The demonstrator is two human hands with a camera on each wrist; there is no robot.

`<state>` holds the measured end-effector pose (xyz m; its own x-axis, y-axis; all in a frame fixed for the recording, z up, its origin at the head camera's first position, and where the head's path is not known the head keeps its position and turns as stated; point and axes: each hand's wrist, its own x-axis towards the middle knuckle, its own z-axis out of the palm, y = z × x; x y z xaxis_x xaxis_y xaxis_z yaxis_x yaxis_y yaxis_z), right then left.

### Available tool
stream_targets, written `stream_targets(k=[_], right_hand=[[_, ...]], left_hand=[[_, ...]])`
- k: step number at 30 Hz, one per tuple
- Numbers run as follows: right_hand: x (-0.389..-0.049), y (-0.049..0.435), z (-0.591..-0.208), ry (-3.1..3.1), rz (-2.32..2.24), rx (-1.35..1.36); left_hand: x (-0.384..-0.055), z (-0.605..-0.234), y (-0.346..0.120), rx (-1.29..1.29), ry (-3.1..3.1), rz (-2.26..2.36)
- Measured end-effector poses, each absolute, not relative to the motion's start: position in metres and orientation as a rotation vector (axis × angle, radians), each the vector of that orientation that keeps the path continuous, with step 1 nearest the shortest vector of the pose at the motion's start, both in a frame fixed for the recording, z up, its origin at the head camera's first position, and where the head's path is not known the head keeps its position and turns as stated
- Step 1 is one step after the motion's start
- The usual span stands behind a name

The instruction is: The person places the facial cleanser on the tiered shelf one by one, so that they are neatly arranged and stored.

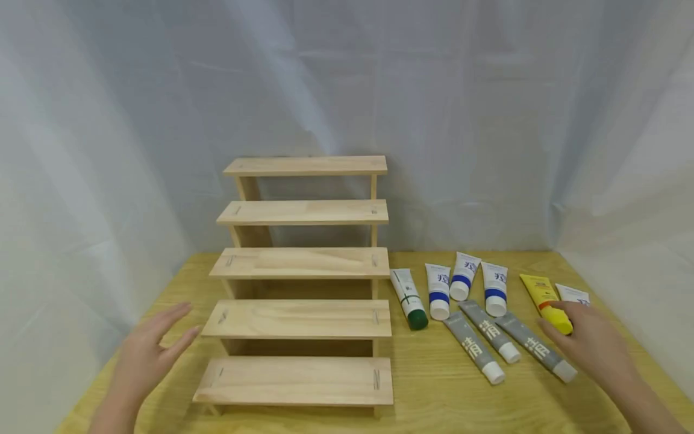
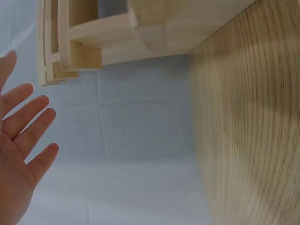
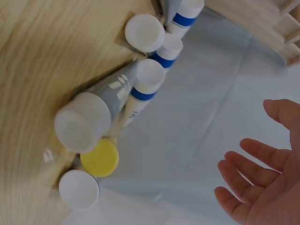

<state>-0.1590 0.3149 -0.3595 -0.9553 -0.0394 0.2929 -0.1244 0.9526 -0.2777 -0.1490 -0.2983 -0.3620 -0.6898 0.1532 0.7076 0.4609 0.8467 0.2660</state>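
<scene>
My left hand hovers at the left side of the wooden tiered rack, fingers spread and holding nothing. In the left wrist view its fingers are extended beside the rack's edge. On the right, my right hand is over the yellow tube and partly covers a white tube in the head view. The right wrist view shows its fingers loosely bent with nothing between them, apart from the yellow cap. Three grey tubes lie nearest to it on the left.
Three white tubes with blue bands lie behind the grey ones. A white tube with a green cap lies close to the rack's right side. Pale sheeting hangs behind and on both sides of the wooden table.
</scene>
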Motion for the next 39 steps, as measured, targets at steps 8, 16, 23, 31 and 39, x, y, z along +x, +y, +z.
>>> stream_targets(k=[8, 16, 23, 31, 39], right_hand=[[-0.172, 0.303, -0.372, -2.878, 0.566, 0.176], [-0.187, 0.296, -0.388, -2.932, 0.682, 0.215], [-0.198, 0.294, -0.402, -3.025, 0.714, 0.216], [-0.205, 0.294, -0.411, -3.083, 0.756, 0.216], [-0.208, 0.294, -0.415, -3.098, 0.773, 0.252]], left_hand=[[-0.164, -0.372, -0.287, -0.562, -2.188, -0.644], [-0.173, -0.378, -0.277, -0.630, -2.194, -0.695], [-0.176, -0.385, -0.272, -0.655, -2.239, -0.682], [-0.177, -0.389, -0.268, -0.713, -2.241, -0.703], [-0.178, -0.391, -0.268, -0.690, -2.257, -0.703]])
